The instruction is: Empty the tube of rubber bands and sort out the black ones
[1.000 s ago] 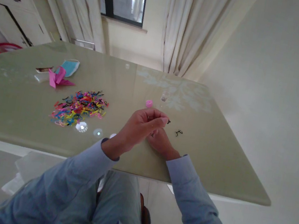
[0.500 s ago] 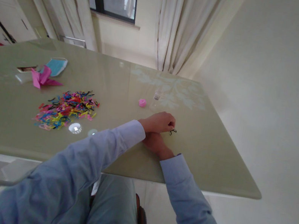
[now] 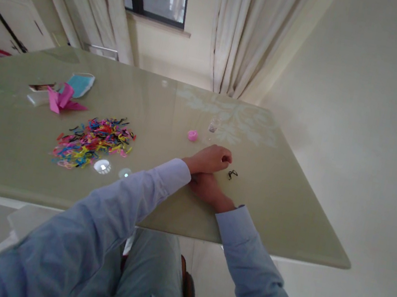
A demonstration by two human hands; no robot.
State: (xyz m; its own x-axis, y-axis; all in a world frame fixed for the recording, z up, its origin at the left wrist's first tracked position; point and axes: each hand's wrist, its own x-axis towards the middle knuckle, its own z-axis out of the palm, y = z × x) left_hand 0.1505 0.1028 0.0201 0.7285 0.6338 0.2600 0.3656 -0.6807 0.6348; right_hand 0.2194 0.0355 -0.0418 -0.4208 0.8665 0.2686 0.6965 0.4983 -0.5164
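Observation:
My left hand (image 3: 212, 159) reaches across to the right, over my other wrist area, with its fingers curled in and nothing visible in them. Just beyond its fingertips, a small clump of black rubber bands (image 3: 232, 175) lies on the table, apart from the hand. My right hand (image 3: 207, 188) rests low on the tabletop beneath my left wrist, pointing left. Its fingers are mostly hidden by the left cuff, so what they hold, if anything, cannot be seen.
A pile of colourful rubber bands (image 3: 95, 143) lies to the left on the glossy table (image 3: 280, 203). Behind my hands are a pink round cap (image 3: 192, 136) and a small clear container (image 3: 213, 125). Farther left are a pink folded paper (image 3: 63, 99) and a blue face mask (image 3: 80, 84).
My left fingers have come away from the black rubber bands, which now lie on the table to the right. My right hand has hardly moved. The view has shifted slightly.

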